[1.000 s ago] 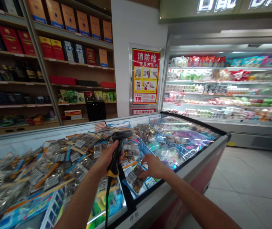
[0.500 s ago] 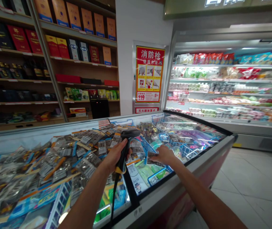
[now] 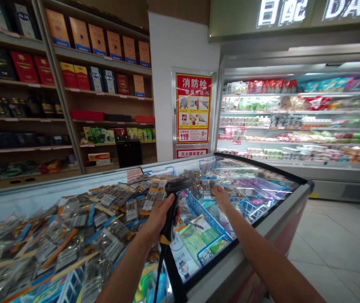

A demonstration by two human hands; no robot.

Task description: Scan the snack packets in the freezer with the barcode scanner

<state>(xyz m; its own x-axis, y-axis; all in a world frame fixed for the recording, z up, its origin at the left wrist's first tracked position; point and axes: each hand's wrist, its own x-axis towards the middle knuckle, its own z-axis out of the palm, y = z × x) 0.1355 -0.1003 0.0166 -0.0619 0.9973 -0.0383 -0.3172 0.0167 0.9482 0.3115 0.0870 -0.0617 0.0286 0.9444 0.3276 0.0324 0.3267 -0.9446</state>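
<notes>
My left hand (image 3: pixel 160 216) is wrapped round the grip of a black and yellow handheld barcode scanner (image 3: pixel 174 186), its cord trailing down to the bottom edge. The scanner head points right, toward a small snack packet (image 3: pixel 205 188) with a blue top edge. My right hand (image 3: pixel 223 199) pinches that packet by its right side, above the blue basket (image 3: pixel 200 206). Many similar clear packets (image 3: pixel 112 248) lie heaped to the left of the scanner. Between the hands, green and white bags (image 3: pixel 195 235) are in the chest.
The chest freezer's dark-edged front rim (image 3: pixel 213 269) runs under my forearms. Sliding glass (image 3: pixel 255 181) covers its right end. Boxed bottles stand on shelves (image 3: pixel 104 52) behind. A lit refrigerated display (image 3: pixel 293 126) and tiled floor (image 3: pixel 331 235) are to the right.
My right hand has lifted the packet up and away, turning its printed face toward me. The left hand with the scanner has shifted slightly right. The view has tilted up.
</notes>
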